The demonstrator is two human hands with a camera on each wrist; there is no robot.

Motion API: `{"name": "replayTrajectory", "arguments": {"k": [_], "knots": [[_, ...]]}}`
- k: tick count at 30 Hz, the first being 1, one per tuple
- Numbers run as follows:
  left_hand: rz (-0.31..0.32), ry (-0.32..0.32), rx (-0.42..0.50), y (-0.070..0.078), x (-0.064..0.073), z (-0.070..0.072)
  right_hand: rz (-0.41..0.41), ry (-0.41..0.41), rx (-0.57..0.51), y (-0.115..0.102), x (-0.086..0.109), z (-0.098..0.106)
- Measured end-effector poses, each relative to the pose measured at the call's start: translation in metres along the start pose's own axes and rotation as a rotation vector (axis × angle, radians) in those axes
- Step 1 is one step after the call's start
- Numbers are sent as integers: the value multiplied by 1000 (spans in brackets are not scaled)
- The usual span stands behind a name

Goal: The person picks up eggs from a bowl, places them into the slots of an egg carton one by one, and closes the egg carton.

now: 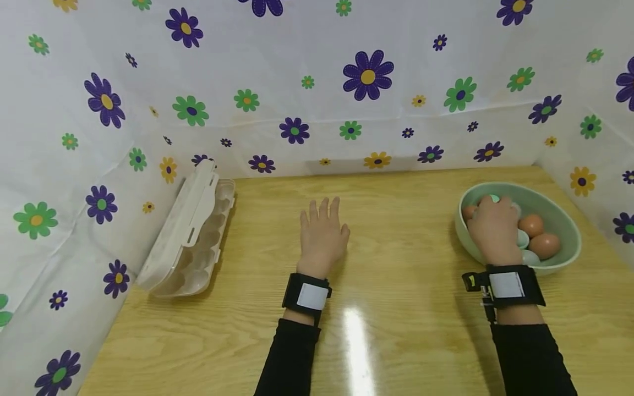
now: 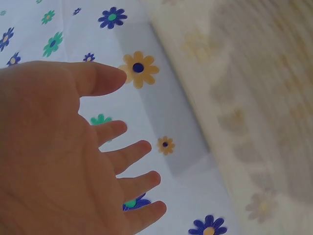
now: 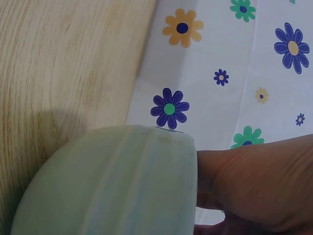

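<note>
My right hand reaches down into a pale green bowl at the right of the table. Its fingertips are hidden among the eggs, so I cannot tell whether it grips one. A mint-green egg shows just past the knuckles. Brown eggs and pale eggs lie beside the hand. In the right wrist view the bowl's outer wall covers the fingers. Above the middle of the table, my left hand has its fingers spread and holds nothing; its palm fills the left wrist view's left side.
At the table's left stands an egg carton, its lid raised and leaning toward the left curtain, with rows of cups facing right. Flowered curtains close off the back and both sides of the wooden table.
</note>
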State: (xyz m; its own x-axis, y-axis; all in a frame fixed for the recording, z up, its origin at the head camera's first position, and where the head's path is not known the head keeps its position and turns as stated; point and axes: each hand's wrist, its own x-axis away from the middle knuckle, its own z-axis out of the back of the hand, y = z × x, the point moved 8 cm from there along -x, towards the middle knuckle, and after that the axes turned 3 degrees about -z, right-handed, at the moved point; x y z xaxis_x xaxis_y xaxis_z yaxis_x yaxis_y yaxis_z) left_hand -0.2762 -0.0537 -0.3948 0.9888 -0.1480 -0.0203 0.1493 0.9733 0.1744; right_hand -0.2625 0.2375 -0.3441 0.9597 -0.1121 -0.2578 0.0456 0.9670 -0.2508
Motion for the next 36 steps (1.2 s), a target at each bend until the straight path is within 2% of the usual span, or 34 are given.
{"name": "replayTrajectory", "arguments": {"k": [3, 5, 7, 9, 11, 14, 16, 17, 19, 21, 24, 28, 32, 36], "knots": [[-3, 44, -28, -10, 2, 18, -27, -9, -43, 0, -2, 0], [7, 95, -68, -25, 6, 35, -35, -14, -52, 1, -2, 0], [19, 173, -127, -46, 12, 55, -42, -21, -64, 2, -1, -1], [67, 229, -191, -74, 21, 76, -39, -19, -67, 4, 1, -2], [139, 271, -207, -107, 31, 96, -30, -5, -71, 5, 2, -3], [274, 252, -180, -156, 50, 113, -10, 37, -74, 4, 1, 0], [355, 215, -143, -183, 63, 114, 4, 64, -69, 4, 1, 2], [390, 187, -134, -193, 69, 112, 10, 77, -67, 3, 1, 3], [431, 171, -107, -205, 79, 107, 18, 90, -62, 3, 0, 5], [451, 162, -103, -210, 84, 102, 23, 100, -59, 3, -1, 6], [435, 212, -108, -210, 88, 96, 35, 104, -59, 2, -2, 7], [410, 287, -117, -202, 88, 97, 26, 74, -85, 4, -2, 6], [372, 303, -125, -184, 85, 97, 19, 63, -103, 7, -1, 5], [332, 277, -154, -155, 80, 93, 4, 61, -126, 11, -1, 5]]}}
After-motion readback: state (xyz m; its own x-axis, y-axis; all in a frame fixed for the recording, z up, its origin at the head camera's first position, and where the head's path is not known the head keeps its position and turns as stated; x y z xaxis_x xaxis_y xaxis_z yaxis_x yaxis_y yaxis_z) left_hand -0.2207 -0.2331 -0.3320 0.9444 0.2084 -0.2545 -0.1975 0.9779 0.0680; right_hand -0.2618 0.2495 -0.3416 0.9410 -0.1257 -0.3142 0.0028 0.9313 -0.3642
